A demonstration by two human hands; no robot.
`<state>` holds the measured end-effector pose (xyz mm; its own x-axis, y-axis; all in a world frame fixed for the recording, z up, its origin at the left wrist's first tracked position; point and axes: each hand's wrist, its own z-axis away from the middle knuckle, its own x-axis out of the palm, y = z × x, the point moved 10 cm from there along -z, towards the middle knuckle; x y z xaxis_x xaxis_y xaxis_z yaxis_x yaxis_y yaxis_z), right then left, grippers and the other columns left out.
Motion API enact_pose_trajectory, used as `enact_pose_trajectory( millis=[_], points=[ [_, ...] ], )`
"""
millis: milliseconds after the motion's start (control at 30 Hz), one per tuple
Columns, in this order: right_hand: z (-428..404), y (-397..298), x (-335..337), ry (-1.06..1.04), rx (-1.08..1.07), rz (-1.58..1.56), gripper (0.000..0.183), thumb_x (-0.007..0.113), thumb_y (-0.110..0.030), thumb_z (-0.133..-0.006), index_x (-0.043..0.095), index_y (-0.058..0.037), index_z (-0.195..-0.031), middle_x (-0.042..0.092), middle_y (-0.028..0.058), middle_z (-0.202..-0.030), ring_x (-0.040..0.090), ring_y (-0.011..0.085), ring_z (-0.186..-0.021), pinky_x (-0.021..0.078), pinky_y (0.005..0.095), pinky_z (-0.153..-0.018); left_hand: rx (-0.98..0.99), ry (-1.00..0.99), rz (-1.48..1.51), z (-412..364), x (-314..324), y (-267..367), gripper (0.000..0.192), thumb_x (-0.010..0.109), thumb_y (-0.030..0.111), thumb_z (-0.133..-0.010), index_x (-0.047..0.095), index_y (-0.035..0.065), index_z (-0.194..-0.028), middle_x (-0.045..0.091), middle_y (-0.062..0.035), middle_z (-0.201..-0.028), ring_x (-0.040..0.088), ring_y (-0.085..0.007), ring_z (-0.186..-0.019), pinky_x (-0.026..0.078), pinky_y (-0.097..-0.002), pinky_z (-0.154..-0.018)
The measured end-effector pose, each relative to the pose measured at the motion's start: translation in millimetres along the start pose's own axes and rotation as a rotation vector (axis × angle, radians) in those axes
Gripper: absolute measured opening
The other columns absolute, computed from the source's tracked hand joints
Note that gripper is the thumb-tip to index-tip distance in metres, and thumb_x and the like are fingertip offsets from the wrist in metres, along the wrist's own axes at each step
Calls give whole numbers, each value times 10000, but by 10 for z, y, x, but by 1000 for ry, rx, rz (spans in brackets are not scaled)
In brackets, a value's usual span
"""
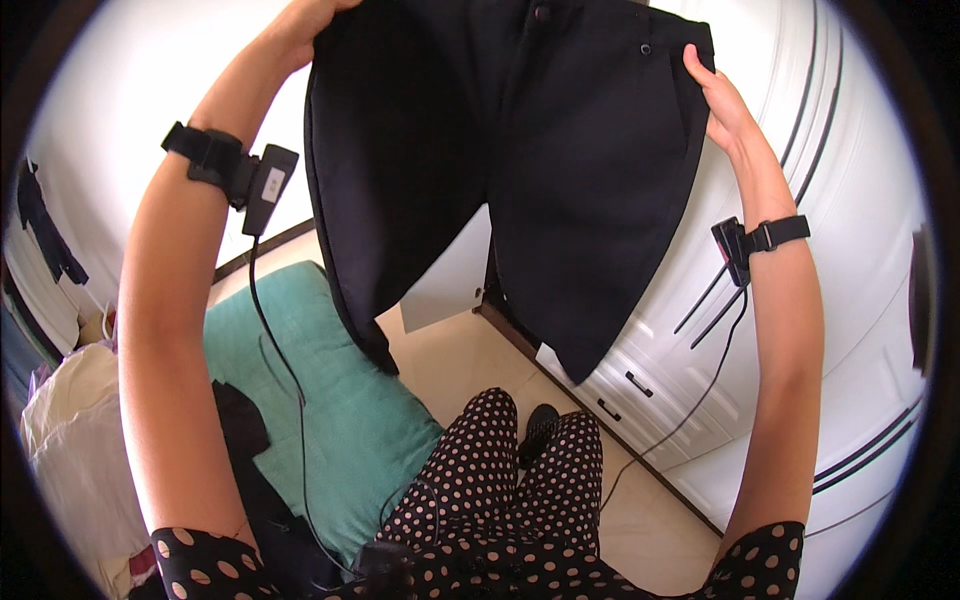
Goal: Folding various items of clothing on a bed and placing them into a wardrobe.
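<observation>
A pair of black trousers (585, 150) hangs spread out in front of me, its waistband at the top edge of the view and its legs hanging down. My left hand (311, 26) grips the trousers at their upper left edge, partly cut off by the frame. On the other side, my right hand (716, 97) holds the waistband's right end beside the pocket, thumb on the front. A small round button or ring shows near that pocket. Each wrist wears a black strap with a cabled device.
A teal cushion (300, 337) lies at the lower left with dark cloth (255, 480) on it. White cabinets with black handles (639, 384) line the right side; a white door panel (446, 277) stands ajar behind the trousers. Pale piled cloth (82, 450) is at the far left. Cables hang from both wrists.
</observation>
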<state>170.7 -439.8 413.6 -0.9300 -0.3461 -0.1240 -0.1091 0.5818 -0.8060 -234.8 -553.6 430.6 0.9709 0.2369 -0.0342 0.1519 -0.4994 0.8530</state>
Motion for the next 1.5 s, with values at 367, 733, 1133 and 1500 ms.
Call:
enact_pose_trajectory(
  millis=[367,733,1133,1500],
  points=[
    [250,411,-542,-57,129,5,539,538,-430,-901,541,42,-1162,627,135,-1090,640,195,-947,559,314,-803,27,-189,-246,29,606,-899,437,580,275,-907,539,-35,-1213,576,-151,-1208,525,-252,-1148,319,-345,-1057],
    [343,1054,-727,-171,346,-197,522,565,-428,-880,570,12,-1161,606,149,-1146,612,235,-1024,508,346,-895,-115,-371,-25,-118,887,-1442,415,571,273,-910,565,-94,-1104,638,-151,-1060,637,-219,-933,504,-321,-885],
    [351,1599,-177,379,411,-448,510,611,-320,-878,509,68,-1193,525,223,-1255,498,300,-1178,378,425,-1014,-385,18,334,-157,1231,-2089,239,580,125,-862,599,-94,-954,654,-190,-884,658,-280,-761,555,-391,-689],
    [761,381,1781,-158,-114,-346,801,312,-538,-951,-11,2,-1448,33,120,-1528,17,204,-1410,30,352,-1143,-9,-265,603,667,2099,-822,374,515,313,-916,585,-18,-1073,613,-96,-1057,550,-176,-1023,386,-292,-924]
  ],
)
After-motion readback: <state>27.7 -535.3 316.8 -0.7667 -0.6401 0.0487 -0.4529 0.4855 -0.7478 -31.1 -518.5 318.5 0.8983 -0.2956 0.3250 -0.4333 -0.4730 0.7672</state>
